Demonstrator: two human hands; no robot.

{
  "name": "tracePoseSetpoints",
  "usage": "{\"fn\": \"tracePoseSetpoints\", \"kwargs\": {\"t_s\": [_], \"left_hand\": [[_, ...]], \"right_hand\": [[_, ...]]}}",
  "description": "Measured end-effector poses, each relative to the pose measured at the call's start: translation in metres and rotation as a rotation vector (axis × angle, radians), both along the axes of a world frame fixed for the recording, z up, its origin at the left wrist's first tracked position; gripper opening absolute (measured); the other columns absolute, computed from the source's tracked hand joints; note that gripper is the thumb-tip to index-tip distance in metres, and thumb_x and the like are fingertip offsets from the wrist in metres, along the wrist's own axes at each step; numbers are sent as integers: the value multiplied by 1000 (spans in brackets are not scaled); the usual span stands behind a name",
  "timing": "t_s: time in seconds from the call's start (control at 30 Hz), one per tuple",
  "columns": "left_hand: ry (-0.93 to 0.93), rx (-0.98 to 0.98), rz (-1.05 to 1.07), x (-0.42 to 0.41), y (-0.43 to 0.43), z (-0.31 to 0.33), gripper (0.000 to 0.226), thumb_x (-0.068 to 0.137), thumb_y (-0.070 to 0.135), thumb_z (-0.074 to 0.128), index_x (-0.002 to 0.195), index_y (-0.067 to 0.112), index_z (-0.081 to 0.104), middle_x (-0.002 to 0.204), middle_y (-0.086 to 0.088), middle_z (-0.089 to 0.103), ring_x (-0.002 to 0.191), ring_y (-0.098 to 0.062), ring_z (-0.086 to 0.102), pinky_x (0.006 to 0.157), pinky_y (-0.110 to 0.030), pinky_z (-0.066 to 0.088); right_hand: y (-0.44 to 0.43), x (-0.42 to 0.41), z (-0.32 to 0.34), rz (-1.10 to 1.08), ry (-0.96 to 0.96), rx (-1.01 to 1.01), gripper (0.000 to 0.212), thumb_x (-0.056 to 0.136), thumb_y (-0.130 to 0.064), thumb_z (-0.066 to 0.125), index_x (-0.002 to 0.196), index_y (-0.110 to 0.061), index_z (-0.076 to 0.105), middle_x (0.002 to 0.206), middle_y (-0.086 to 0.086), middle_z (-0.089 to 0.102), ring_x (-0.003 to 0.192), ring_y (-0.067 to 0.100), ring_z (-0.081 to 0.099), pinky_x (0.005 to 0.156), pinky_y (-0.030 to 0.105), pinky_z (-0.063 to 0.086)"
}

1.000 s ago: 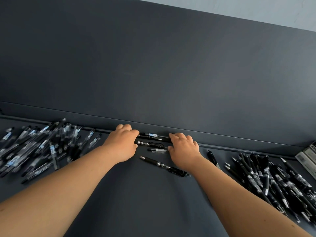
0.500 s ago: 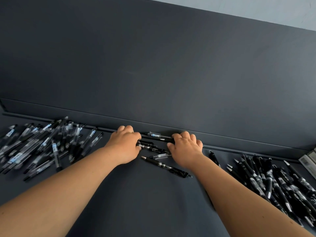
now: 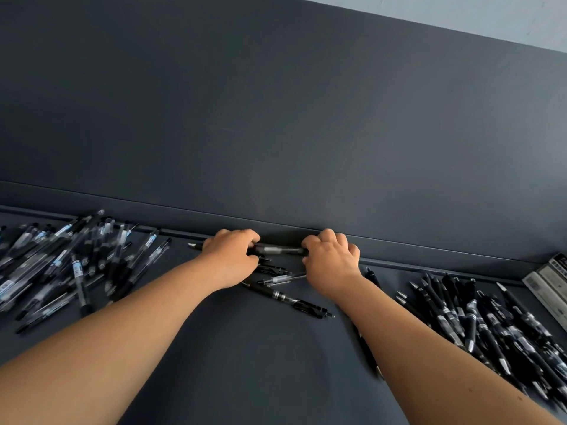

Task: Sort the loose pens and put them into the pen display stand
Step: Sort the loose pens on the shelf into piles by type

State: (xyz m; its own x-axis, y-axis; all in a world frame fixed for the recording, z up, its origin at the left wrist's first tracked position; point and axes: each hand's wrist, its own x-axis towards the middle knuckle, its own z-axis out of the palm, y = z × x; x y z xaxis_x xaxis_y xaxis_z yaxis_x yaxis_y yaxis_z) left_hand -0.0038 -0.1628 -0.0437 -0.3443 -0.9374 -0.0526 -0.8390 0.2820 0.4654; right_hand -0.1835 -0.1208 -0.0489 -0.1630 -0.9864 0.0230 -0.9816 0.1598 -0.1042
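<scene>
Left hand: the left hand (image 3: 228, 259) lies knuckles up at the back edge of the desk, its fingers curled round one end of the gripped pens (image 3: 277, 250).
Right hand: the right hand (image 3: 331, 262) is curled the same way round the other end, thumb tucked under.
Gripped pens: dark with a translucent section, held level between the two hands and just in front of the back rail (image 3: 429, 265). A tip (image 3: 194, 246) sticks out to the left of the left hand. How many pens are in the grip cannot be told.
Loose pens near the hands: a clear pen (image 3: 285, 279) and a black retractable pen (image 3: 288, 299) lie on the desk just below the hands, crossing at an angle. Another black pen (image 3: 372, 276) lies beside the right wrist.
Left pile: a heap of clear-barrelled pens (image 3: 61, 265) lies well to the left of the left hand.
Right pile: a heap of black pens (image 3: 491, 326) lies to the right of the right forearm.
Box: a grey printed box (image 3: 549, 286) sits at the right edge, partly cut off.
Surface: the desk (image 3: 260, 363) is dark grey and matte.
Room: a dark grey back panel (image 3: 276, 118) rises behind the desk, with a pale wall (image 3: 491, 13) above it.
</scene>
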Motion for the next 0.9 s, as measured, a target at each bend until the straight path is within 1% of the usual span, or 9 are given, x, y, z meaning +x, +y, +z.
{"fn": "tracePoseSetpoints", "kwargs": {"t_s": [0.1, 0.2, 0.3, 0.43, 0.53, 0.63, 0.7, 0.77, 0.9], "left_hand": [[-35, -111, -5, -1, 2, 0, 35, 91, 27, 55, 126, 26, 52, 125, 6, 53, 123, -19, 39, 101, -34, 33], [-3, -182, -68, -7, 9, 2, 17, 89, 32, 59, 104, 26, 63, 107, 5, 54, 111, -19, 45, 91, -32, 37], [-62, -184, -196, -19, 21, 3, 15, 88, 40, 60, 92, 27, 67, 91, 8, 52, 100, -17, 48, 79, -28, 36], [-178, -220, -225, -33, 28, 0, 18, 87, 40, 63, 96, 24, 65, 99, 5, 59, 102, -18, 49, 78, -28, 35], [-203, -231, -219, -34, 29, 1, 14, 88, 33, 63, 97, 23, 64, 103, 4, 60, 104, -19, 51, 78, -29, 37], [-159, -223, -160, -22, 26, 6, 6, 87, 30, 64, 89, 25, 63, 96, 7, 54, 97, -18, 53, 74, -28, 38], [-112, -191, -81, -8, 25, 12, 7, 85, 29, 66, 82, 25, 61, 91, 8, 56, 91, -18, 56, 72, -29, 41], [-45, -134, 9, 7, 24, 17, 8, 84, 28, 66, 81, 24, 60, 87, 8, 61, 86, -18, 58, 70, -30, 43], [76, -77, 160, 39, 28, 22, 3, 87, 25, 64, 88, 23, 63, 83, 8, 61, 78, -16, 56, 61, -28, 38]], "right_hand": [[1, -4, -1, -8, 8, -5, 19, 96, -24, 48, 112, -21, 56, 119, 1, 45, 114, 23, 37, 95, 38, 30], [2, -8, 5, 28, 13, 9, 17, 96, -24, 49, 110, -17, 55, 118, 2, 52, 116, 24, 42, 92, 38, 34], [6, -17, 15, 27, -62, -7, 14, 95, -18, 47, 105, -11, 53, 111, 7, 59, 109, 28, 48, 84, 35, 39], [14, -31, 22, -33, -253, -32, 6, 95, -18, 48, 96, -14, 52, 92, 6, 61, 88, 24, 50, 69, 28, 35], [21, -33, 23, -31, -321, -48, 14, 94, -16, 51, 106, -16, 57, 94, 2, 62, 94, 23, 55, 75, 28, 41], [26, -32, 23, -39, -384, -58, 21, 94, -15, 52, 114, -17, 60, 97, -3, 62, 95, 21, 58, 78, 26, 43], [27, -30, 24, -40, -463, -81, 17, 93, -14, 52, 106, -18, 63, 81, -10, 57, 78, 15, 55, 67, 24, 41], [27, -22, 27, -35, -565, -113, 14, 93, -13, 51, 98, -18, 63, 74, -9, 56, 63, 9, 49, 56, 22, 37], [23, 12, 33, 26, -647, -130, 12, 93, -16, 52, 96, -18, 64, 71, -6, 56, 58, 9, 47, 51, 21, 35]]}}
